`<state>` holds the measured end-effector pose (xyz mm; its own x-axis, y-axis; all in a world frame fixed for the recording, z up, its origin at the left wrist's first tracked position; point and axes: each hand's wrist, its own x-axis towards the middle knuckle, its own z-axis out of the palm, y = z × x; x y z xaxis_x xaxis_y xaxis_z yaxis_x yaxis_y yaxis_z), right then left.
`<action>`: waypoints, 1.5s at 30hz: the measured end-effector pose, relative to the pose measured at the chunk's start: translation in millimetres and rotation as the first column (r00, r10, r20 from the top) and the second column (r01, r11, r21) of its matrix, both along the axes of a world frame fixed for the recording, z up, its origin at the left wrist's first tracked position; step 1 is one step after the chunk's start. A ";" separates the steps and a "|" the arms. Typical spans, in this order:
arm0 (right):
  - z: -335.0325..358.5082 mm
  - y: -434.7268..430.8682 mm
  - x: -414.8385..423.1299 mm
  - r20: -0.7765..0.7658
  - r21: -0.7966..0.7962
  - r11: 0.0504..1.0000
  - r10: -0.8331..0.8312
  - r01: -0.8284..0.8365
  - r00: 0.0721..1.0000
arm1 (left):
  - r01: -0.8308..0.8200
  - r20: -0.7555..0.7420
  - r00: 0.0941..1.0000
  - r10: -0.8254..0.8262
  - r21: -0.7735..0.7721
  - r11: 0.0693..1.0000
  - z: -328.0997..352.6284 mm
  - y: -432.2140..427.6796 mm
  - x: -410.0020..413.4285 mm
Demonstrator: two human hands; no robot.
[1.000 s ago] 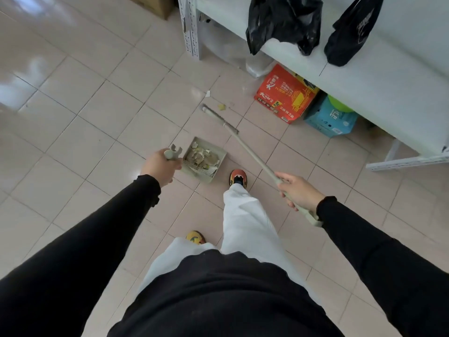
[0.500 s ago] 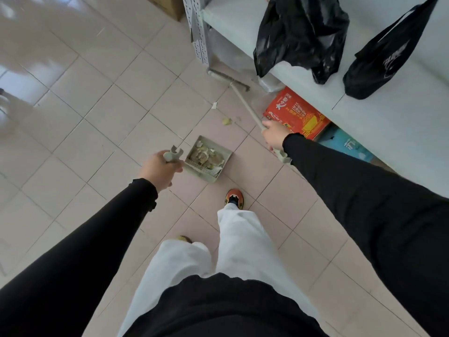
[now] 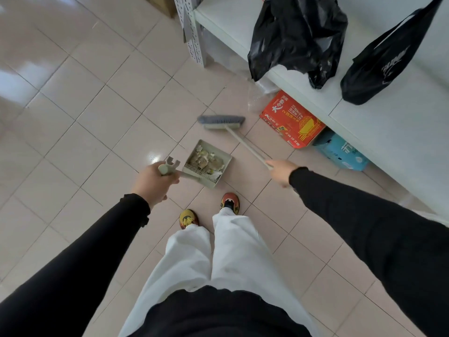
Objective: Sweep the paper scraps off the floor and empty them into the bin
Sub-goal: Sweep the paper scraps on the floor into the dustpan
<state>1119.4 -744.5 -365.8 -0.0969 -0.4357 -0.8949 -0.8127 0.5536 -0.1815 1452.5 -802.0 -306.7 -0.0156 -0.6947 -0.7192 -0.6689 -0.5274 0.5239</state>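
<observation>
A pale green dustpan (image 3: 218,155) sits on the tiled floor in front of my feet, holding a heap of crumpled paper scraps (image 3: 206,160). My left hand (image 3: 154,182) grips the top of the dustpan's long handle. My right hand (image 3: 279,170) holds the pale stick of a broom (image 3: 245,143). The broom's grey bristle head (image 3: 222,120) rests on the floor just beyond the pan's open mouth. No bin is in sight.
A white shelf unit (image 3: 379,132) runs along the right, with two black bags (image 3: 296,32) on it. Under it stand a red carton (image 3: 291,119) and a blue pack (image 3: 342,152). A perforated shelf post (image 3: 192,32) stands ahead.
The broom head swung back from under the shelf post to the floor just beyond the dustpan. My right hand drew back towards me. The loose scraps seen on the floor earlier no longer show.
</observation>
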 end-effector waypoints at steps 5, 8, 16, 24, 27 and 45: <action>39.1 69.7 -22.5 0.054 -0.003 0.981 -0.193 0.193 0.980 | 0.083 0.029 0.996 -0.083 -0.004 0.997 3.7 -0.7 -1.2; 53.6 99.5 -26.3 0.101 -0.021 0.925 -0.375 0.379 0.922 | 0.127 0.049 0.991 -0.126 -0.015 0.992 6.8 -1.5 -0.5; 17.5 81.6 36.1 0.123 -0.004 0.834 -0.548 0.552 0.828 | 0.214 0.119 0.970 -0.213 0.010 0.977 12.1 -6.3 -7.2; 61.8 120.2 41.6 0.300 0.192 0.782 -0.622 0.593 0.723 | 0.244 0.166 0.956 -0.241 0.003 0.970 8.6 -0.8 -12.7; 91.0 141.5 32.6 0.342 0.193 0.775 -0.628 0.602 0.699 | 0.217 0.159 0.964 -0.215 0.006 0.976 7.9 5.1 -7.5; 16.7 111.6 95.4 0.102 -0.015 0.971 -0.238 0.241 0.966 | -0.019 0.020 1.000 0.018 0.009 1.000 3.1 73.4 57.7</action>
